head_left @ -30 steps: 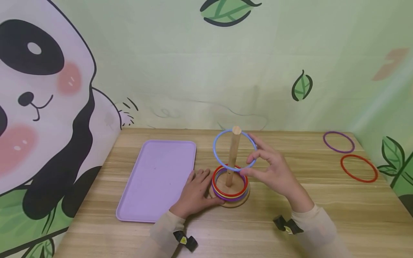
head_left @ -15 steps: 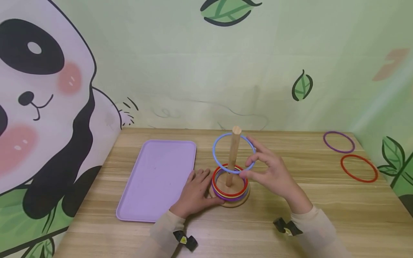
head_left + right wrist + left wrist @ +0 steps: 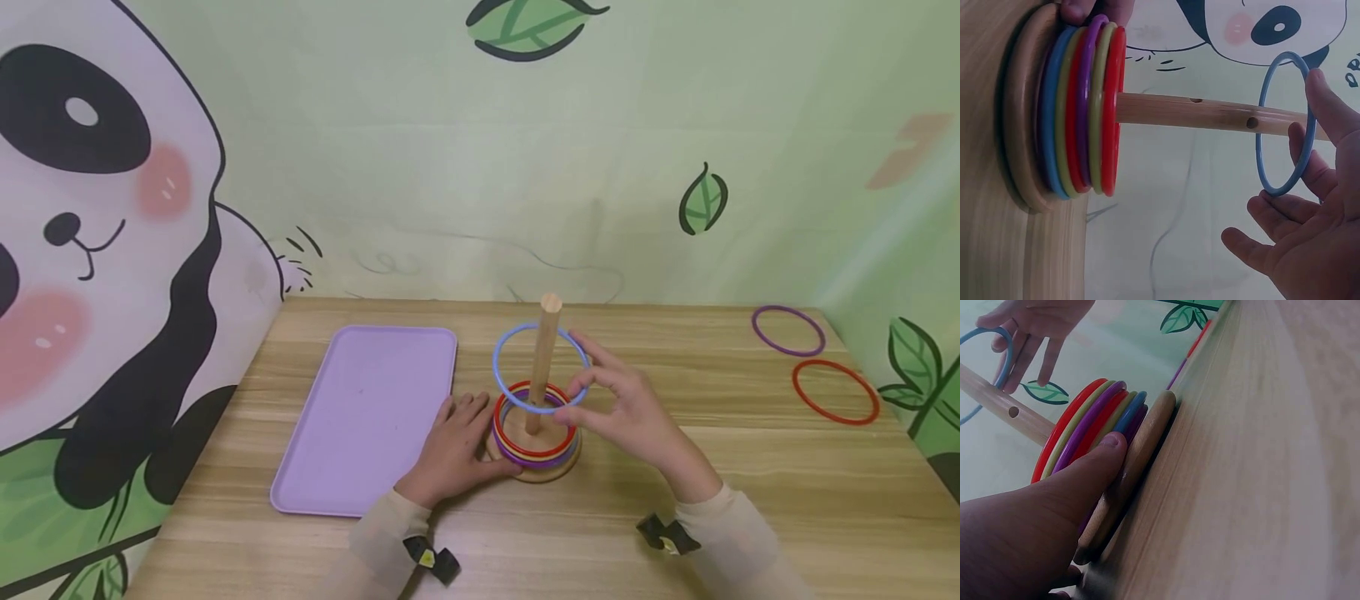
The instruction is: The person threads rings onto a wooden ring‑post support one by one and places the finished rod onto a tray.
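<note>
In the head view, my right hand (image 3: 630, 408) pinches a thin light-blue ring (image 3: 495, 367) at its right side. This ring encircles an upright wooden peg (image 3: 545, 354), above and apart from the rings below. Seen from the right wrist, thumb and fingers hold the ring's edge while the little finger is free. A stack of red, yellow, purple and blue rings (image 3: 1088, 119) lies around the peg's foot on a round wooden base (image 3: 1022, 119). My left hand (image 3: 455, 454) holds the base from its left, thumb (image 3: 1094, 465) against the front of the base and lowest rings.
A light-purple tray (image 3: 360, 417) lies left of the stand, beside my left hand. On the far right of the wooden table (image 3: 720, 400) are a purple ring (image 3: 780, 307) and a red ring (image 3: 817, 361). A painted wall (image 3: 480, 167) stands behind the table.
My right hand has lowered the light-blue ring along the peg, step by step over the frames. The left hand, the stack and the rings at the right have stayed put.
</note>
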The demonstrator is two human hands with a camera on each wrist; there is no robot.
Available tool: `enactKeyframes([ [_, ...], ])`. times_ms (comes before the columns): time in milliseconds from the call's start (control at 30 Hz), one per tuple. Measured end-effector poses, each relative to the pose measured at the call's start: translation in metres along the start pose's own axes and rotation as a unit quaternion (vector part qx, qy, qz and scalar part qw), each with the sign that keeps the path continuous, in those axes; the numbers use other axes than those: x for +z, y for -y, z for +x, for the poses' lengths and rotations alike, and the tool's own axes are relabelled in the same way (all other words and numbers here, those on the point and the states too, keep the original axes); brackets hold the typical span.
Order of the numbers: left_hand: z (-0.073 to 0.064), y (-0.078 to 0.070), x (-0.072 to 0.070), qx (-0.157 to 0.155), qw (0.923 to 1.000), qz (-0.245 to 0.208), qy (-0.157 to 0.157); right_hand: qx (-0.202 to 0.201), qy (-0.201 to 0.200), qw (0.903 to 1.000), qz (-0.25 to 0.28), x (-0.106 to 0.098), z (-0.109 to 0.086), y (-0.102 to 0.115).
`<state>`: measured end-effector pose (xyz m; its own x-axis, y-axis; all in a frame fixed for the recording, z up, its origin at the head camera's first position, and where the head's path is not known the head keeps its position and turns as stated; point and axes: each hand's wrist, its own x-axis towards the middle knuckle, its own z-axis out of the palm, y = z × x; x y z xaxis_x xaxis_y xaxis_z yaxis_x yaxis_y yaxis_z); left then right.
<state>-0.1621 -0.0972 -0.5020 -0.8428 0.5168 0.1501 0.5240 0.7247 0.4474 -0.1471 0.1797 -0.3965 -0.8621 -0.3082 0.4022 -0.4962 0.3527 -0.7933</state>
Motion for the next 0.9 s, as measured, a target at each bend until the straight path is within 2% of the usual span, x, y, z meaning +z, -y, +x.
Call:
enactKeyframes([
  [400, 0.0, 0.001, 0.001, -0.001, 1.0, 0.007, 0.001, 0.011, 0.031, 0.9995, -0.006, 0.013, -0.007, -0.022],
  [900, 0.001, 0.001, 0.002, 0.002, 0.9999, 0.012, 0.001, 0.052, 0.069, 0.996, -0.022, 0.023, -0.011, -0.041],
])
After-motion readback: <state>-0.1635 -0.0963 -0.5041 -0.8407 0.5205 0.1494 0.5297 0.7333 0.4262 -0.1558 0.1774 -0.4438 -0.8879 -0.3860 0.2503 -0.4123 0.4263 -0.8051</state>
